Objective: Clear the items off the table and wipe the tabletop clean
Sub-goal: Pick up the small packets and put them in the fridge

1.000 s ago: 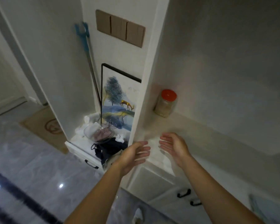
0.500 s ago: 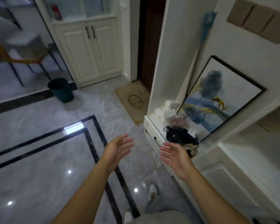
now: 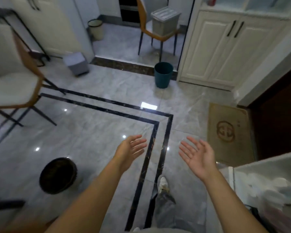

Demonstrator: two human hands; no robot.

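Observation:
Both my hands hang in front of me over the grey marble floor, holding nothing. My left hand is open, fingers apart and pointing right. My right hand is open with the palm turned up. No table or tabletop shows in this view. A white low shelf with blurred items on it is at the lower right edge.
A dark round basket sits on the floor at lower left. A teal bin stands by the white cabinet. A chair is at the left, another chair in the far room. A beige doormat lies right.
The view has swung left, away from the shelf with the jar and the framed picture, to the open floor. Both hands stayed open and empty.

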